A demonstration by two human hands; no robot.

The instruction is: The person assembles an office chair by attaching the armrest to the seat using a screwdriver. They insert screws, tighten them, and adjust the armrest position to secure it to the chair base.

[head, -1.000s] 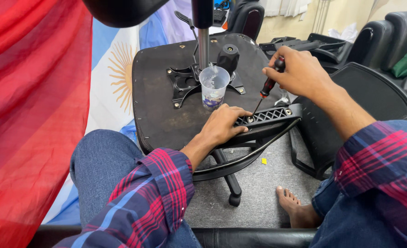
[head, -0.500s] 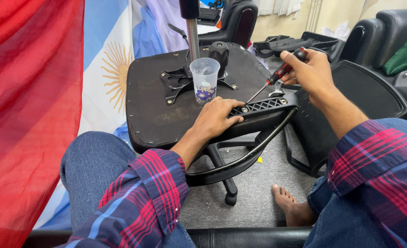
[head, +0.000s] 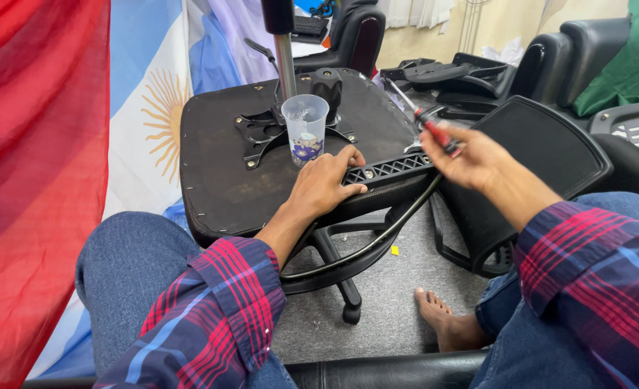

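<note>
An upturned office chair seat lies bottom-up in front of me, its metal column standing up. My left hand presses flat on the black armrest bracket at the seat's near edge. My right hand holds a screwdriver with a red and black handle, its blade lifted off the bracket and pointing up and left. A clear plastic cup with small parts in its bottom stands on the seat beside the black mounting plate.
A black chair back leans to the right of the seat. More chair parts and dark chairs stand behind. A red cloth and a blue-white flag hang at left. My bare foot rests on the grey floor.
My right hand has lifted the screwdriver tip off the bracket and drawn it back to the right. My left hand stays on the bracket.
</note>
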